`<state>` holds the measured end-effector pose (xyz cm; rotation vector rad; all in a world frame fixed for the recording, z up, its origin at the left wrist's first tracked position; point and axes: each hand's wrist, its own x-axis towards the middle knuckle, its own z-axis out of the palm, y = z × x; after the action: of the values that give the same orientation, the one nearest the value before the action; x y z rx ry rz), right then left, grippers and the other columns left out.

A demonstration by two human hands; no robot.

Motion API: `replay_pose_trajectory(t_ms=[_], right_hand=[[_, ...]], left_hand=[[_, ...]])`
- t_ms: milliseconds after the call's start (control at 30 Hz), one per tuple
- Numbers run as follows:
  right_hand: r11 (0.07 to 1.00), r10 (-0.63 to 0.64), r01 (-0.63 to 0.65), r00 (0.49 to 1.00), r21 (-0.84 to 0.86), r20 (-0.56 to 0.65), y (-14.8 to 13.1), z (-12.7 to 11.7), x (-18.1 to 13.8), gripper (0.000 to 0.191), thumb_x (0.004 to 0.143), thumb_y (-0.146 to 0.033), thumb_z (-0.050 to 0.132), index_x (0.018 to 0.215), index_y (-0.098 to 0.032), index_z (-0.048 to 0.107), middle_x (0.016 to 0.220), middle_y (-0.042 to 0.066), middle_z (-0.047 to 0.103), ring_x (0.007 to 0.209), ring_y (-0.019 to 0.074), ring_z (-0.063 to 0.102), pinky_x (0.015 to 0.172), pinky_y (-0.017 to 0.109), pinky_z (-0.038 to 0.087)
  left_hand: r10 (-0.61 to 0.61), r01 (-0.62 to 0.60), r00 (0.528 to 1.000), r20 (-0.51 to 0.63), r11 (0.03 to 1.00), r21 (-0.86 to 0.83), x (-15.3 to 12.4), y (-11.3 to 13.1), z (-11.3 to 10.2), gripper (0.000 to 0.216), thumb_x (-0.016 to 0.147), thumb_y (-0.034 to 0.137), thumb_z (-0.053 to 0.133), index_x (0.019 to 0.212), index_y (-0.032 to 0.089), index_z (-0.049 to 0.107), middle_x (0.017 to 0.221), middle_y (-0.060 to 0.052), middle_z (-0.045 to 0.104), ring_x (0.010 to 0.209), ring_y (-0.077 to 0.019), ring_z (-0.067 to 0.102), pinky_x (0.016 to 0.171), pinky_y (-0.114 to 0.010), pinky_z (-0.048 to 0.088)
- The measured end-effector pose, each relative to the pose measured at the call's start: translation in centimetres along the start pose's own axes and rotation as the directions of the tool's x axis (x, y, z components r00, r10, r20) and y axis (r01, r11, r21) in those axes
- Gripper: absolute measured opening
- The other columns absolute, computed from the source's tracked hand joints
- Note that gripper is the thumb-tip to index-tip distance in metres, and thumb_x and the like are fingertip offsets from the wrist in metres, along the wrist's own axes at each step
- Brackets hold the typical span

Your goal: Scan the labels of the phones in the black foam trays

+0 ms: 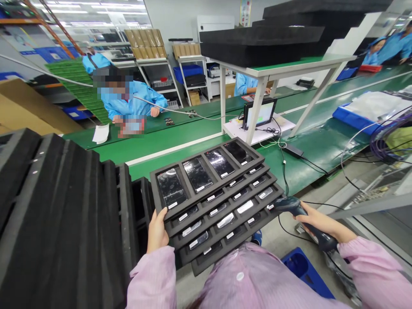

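1. Holding a stepped stack of black foam trays (206, 267) in front of our chest, we grip it with our left hand (157, 234) at the near left corner. The thumb lies over the top tray's rim and the fingers are hidden underneath.
2. We see four phones (197, 174) lying screen up in the top tray, each in its own compartment with a white label at the near end. The trays below stick out step by step toward us, and each shows a row of labelled phone ends.
3. Our right hand (317, 223) is closed around the handle of a dark barcode scanner (291, 206). Its head is just beside the right edge of the stack, level with the lower trays, and its cable (289, 235) hangs below.
4. To our left stands a tall pile of black foam trays (58, 214), close beside the stack we hold.
5. Beyond the stack runs a green conveyor belt (199, 148). A small screen (260, 113) stands there under a white frame table (289, 68).
6. Across the belt we see a person in a blue coat (135, 101), with hands near the belt's far edge.
7. A blue bin (302, 270) sits on the floor below our right forearm.
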<state>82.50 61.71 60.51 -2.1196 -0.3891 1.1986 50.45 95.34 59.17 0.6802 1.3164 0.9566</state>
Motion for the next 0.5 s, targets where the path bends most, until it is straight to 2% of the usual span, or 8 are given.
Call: replay_pose_trajectory(t_ms=[167,367,500], right_hand=[[0.999,-0.027,0.026,1.000,0.042,0.012,-0.6,0.8,-1.6,0.064,0.065,-0.036,0.058,0.123,-0.024,0.035,0.084,0.001,0.062,0.043,0.0090,0.049,0.036,0.022,0.039],[0.999,-0.018,0.012,0.992,0.051,0.122,-2.0,6.3,-3.7,0.059,0.060,-0.044,0.054,0.112,-0.022,0.035,0.097,0.004,0.060,0.045,0.0067,0.049,0.037,0.021,0.038],[0.994,-0.056,0.045,0.992,0.102,0.114,-1.9,9.0,-4.3,0.052,0.066,-0.041,0.054,0.110,-0.023,0.033,0.087,0.000,0.058,0.045,0.0065,0.047,0.039,0.020,0.037]], left_hand=[[0.021,-0.021,1.000,0.017,1.000,0.013,0.1,-0.1,-0.1,0.023,0.061,0.021,0.066,0.084,0.025,0.064,0.080,0.002,0.066,0.093,-0.0175,0.064,0.076,-0.027,0.054],[0.023,-0.024,0.998,0.055,1.000,0.011,-0.2,0.0,0.0,0.022,0.065,0.021,0.063,0.086,0.024,0.063,0.084,0.000,0.067,0.087,-0.0173,0.064,0.077,-0.028,0.054],[0.041,-0.040,0.998,0.047,0.999,-0.027,-0.4,0.0,0.0,0.020,0.068,0.017,0.061,0.088,0.021,0.064,0.088,-0.001,0.068,0.085,-0.0163,0.063,0.082,-0.029,0.052]])
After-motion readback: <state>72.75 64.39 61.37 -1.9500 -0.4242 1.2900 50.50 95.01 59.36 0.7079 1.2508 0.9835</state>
